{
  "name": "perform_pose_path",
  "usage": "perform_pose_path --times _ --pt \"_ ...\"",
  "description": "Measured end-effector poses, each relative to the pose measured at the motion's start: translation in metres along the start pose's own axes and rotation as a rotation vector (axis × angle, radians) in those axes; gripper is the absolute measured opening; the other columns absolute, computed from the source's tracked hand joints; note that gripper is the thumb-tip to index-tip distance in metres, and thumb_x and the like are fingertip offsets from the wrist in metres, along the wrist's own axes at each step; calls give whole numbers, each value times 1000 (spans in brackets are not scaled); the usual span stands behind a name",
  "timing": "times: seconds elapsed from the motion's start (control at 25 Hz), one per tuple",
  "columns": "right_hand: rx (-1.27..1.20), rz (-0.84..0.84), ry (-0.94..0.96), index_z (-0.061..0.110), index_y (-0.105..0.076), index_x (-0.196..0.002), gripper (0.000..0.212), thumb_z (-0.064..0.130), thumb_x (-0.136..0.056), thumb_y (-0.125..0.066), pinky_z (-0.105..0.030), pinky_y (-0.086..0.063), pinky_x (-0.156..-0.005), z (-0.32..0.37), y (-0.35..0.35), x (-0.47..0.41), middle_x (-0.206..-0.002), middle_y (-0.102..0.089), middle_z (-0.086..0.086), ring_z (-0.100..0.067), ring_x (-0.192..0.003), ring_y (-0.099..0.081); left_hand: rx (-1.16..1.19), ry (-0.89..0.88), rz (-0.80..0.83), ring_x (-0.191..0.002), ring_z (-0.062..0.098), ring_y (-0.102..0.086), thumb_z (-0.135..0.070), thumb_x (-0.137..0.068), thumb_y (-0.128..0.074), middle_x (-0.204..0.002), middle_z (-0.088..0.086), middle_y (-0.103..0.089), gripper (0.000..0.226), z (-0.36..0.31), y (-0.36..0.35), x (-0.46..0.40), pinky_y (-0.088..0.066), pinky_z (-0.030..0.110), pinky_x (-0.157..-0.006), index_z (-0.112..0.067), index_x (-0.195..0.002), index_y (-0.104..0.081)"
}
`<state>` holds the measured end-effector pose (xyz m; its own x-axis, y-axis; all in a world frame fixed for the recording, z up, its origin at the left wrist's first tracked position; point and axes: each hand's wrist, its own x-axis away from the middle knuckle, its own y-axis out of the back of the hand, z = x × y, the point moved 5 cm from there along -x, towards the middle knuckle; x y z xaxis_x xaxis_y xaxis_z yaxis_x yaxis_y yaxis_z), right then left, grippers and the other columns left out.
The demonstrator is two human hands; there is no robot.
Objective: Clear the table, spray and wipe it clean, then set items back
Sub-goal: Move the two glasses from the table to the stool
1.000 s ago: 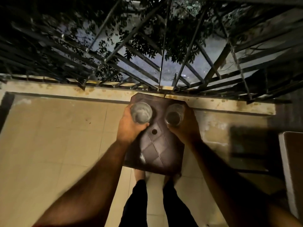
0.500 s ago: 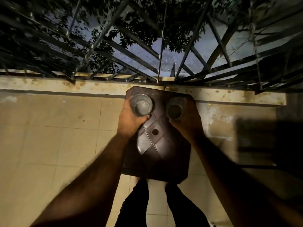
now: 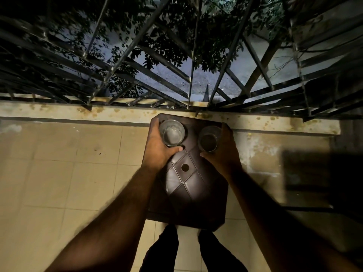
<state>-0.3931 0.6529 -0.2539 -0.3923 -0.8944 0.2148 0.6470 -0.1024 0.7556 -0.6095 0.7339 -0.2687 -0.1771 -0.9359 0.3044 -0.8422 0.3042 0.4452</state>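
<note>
Legs (image 3: pixel 167 250) are standing at the near edge of the dark table (image 3: pixel 188 193), tiled floor (image 3: pixel 59 183) lying open on its left. Left hand (image 3: pixel 157 148) is gripping one glass (image 3: pixel 171 132), right hand (image 3: pixel 224 152) the other glass (image 3: pixel 208 138), both over the far end, railing (image 3: pixel 176 61) just beyond. No writing is showing.
</note>
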Motion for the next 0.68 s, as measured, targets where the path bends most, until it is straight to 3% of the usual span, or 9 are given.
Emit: perform_pose_path --times 0.08,0.16,0.28,0.4,0.48,0.68 --pt "28 24 -5 15 -7 -155 133 36 -55 -92 -46 -28 -114 10 8 4 -161 -19 -11 -31 -146 -19 -43 -31 -5 -125 0 -47 -37 -43 -95 -133 -15 -47 115 -13 9 5 -37 24 -108 -60 -128 -21" --pt "67 4 19 14 -6 -156 132 41 -57 -90 -48 -26 -115 25 24 16 -162 -16 -12 -32 -147 -17 -119 -62 -13 -135 12 -40 -47 -47 -92 -144 -4 -41 119 -34 17 15 -35 36 -113 -33 -144 -25" --pt "97 -75 45 8 -24 -152 111 45 -65 -83 -55 -33 -112 52 60 41 -156 -30 -19 -37 -143 -29 -329 -137 -8 -144 20 -24 -47 -71 -78 -154 7 -28 100 -85 26 50 -22 38 -119 -13 -149 -26" --pt "126 -223 131 2 -49 -134 76 49 -78 -66 -59 -48 -96 88 115 73 -137 -52 -27 -45 -126 -50 -391 -256 39 -144 20 -24 -39 -85 -68 -155 7 -29 75 -148 32 87 -20 36 -119 -13 -147 -34" --pt "141 -382 187 3 -54 -123 58 42 -82 -66 -55 -53 -90 102 168 103 -124 -61 -28 -46 -114 -59 -414 -355 106 -143 19 -25 -33 -87 -66 -155 5 -30 68 -196 33 117 -19 29 -117 -15 -146 -37" --pt "66 -523 9 5 -56 -132 66 46 -81 -57 -39 -32 -110 72 282 194 -141 -52 -19 -37 -132 -47 -360 -637 266 -142 18 -31 -34 -88 -61 -153 3 -35 61 -300 1 186 -16 21 -114 -17 -143 -42"
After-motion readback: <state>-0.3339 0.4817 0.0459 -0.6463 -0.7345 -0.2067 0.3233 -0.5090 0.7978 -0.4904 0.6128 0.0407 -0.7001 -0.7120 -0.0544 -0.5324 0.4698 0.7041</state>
